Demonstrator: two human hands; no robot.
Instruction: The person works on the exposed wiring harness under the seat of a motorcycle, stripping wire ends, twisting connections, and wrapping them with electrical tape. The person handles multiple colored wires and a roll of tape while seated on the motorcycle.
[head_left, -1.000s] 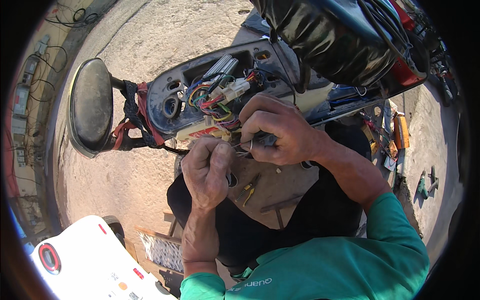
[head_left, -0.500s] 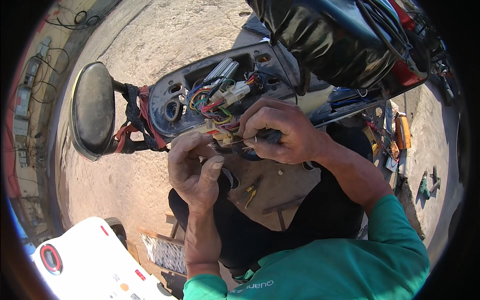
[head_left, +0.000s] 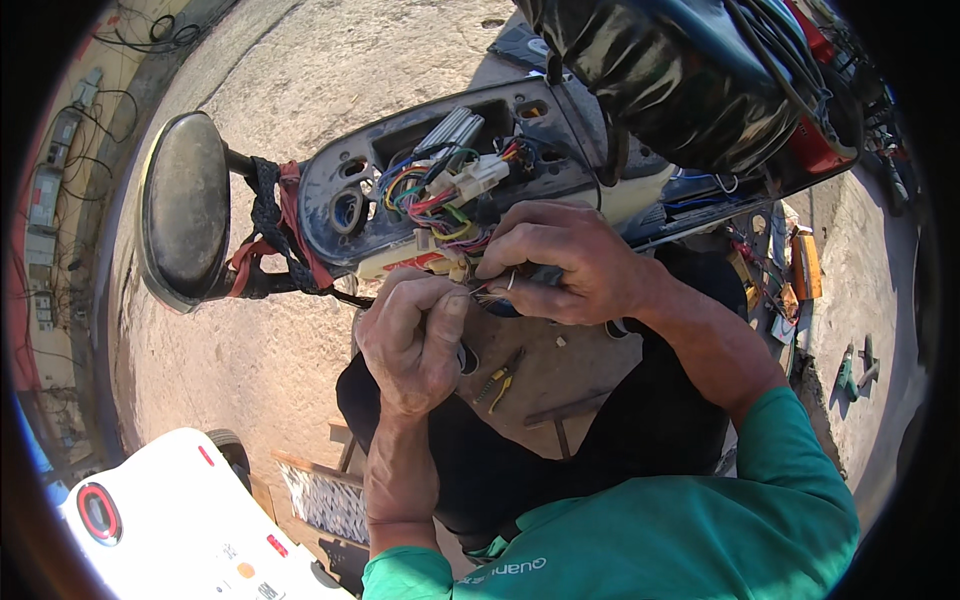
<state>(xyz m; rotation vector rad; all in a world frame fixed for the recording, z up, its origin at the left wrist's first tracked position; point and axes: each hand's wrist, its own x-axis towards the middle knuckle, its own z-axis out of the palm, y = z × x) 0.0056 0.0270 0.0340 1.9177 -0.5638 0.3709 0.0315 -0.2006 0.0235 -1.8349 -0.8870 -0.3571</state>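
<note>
My right hand (head_left: 570, 262) pinches thin wires (head_left: 484, 292) with bared, frayed ends between thumb and forefinger. Close beside it, my left hand (head_left: 410, 340) has thumb and fingers pressed together at the same wires. Just beyond my hands, a bundle of coloured wires (head_left: 405, 196) with white plug connectors (head_left: 482, 176) spills over a dusty black plastic seat base (head_left: 322, 215). Among the wires lies a finned silver metal box (head_left: 453, 132). A cream body panel (head_left: 385, 264) with a red marking shows along the base's near side.
A dusty oval backrest pad (head_left: 185, 205) on a bar tied with red cloth stands at the left. A black covered seat (head_left: 660, 80) overhangs the upper right. Yellow-handled pliers (head_left: 500, 382) lie on the ground between my legs. A white vehicle body (head_left: 190, 520) fills the lower left.
My left hand has moved right and its parted thumb and fingers have closed at the wires beside my right hand. My right hand keeps its pinch, almost in place.
</note>
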